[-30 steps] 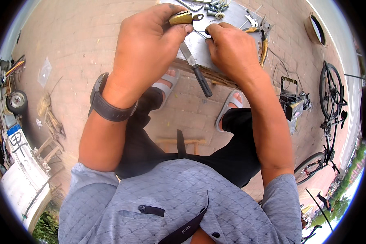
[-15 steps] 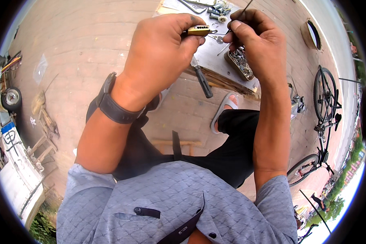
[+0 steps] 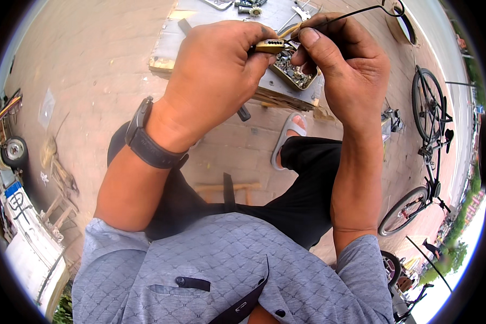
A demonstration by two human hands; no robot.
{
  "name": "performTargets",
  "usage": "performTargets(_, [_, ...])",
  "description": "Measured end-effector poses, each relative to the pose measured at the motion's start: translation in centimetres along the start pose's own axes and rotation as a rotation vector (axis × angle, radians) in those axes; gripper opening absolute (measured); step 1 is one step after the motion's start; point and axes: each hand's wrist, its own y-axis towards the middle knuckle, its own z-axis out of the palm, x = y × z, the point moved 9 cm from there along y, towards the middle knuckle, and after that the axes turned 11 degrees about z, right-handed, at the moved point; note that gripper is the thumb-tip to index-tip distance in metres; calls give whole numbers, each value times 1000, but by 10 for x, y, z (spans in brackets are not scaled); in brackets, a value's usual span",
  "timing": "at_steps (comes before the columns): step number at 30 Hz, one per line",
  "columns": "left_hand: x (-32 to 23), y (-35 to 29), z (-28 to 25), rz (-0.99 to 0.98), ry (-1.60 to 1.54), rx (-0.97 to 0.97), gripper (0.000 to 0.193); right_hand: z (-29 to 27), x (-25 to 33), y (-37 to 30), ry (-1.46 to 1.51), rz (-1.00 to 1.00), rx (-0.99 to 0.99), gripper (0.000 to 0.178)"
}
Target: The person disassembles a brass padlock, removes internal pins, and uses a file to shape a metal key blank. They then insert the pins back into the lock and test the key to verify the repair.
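My left hand (image 3: 216, 75) is closed on a small brass lock cylinder (image 3: 270, 47), with a row of dark holes along its upper face. In a pinch, my right hand (image 3: 356, 70) holds a thin black metal rod (image 3: 351, 16), whose looped end sticks out to the upper right. Its lower end lies close to the cylinder's right end; my fingers partly hide whether they touch. Just beneath both hands is a tin (image 3: 302, 85) of small metal parts. A dark tool handle (image 3: 244, 113) pokes out below my left hand.
The low worktable (image 3: 164, 46) has a rough wooden edge. Several metal parts (image 3: 251, 7) lie at its far side. My sandalled foot (image 3: 291, 137) is near its right corner. A bicycle (image 3: 429, 124) stands to the right; a cart (image 3: 29, 232) is at left.
The right hand has come nearer the lock cylinder, and the rod has swung down toward the right, showing its loop. The view has shifted, so the table appears further left.
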Motion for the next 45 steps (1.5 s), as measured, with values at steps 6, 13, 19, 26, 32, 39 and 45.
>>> performTargets(6, [-8,8,17,49,16,34,24,-16,0,-7,-66,-35,-2,14])
performTargets(13, [-15,13,31,78,61,62,23,-27,6,-18,-193,-76,-47,13])
performTargets(19, [-20,17,38,108,22,72,21,-26,14,-22,-341,-111,-62,11])
performTargets(26, [-20,18,45,96,7,96,21,-35,12,-22,-347,-137,-68,13])
performTargets(32, [-19,16,51,71,-33,119,23,-44,9,-28,-325,-49,-99,13])
performTargets(39, [-17,15,52,81,-13,124,24,-38,20,-31,-421,-177,-81,13])
performTargets(45, [-20,16,50,106,-15,97,24,-42,18,-33,-216,-204,-84,15])
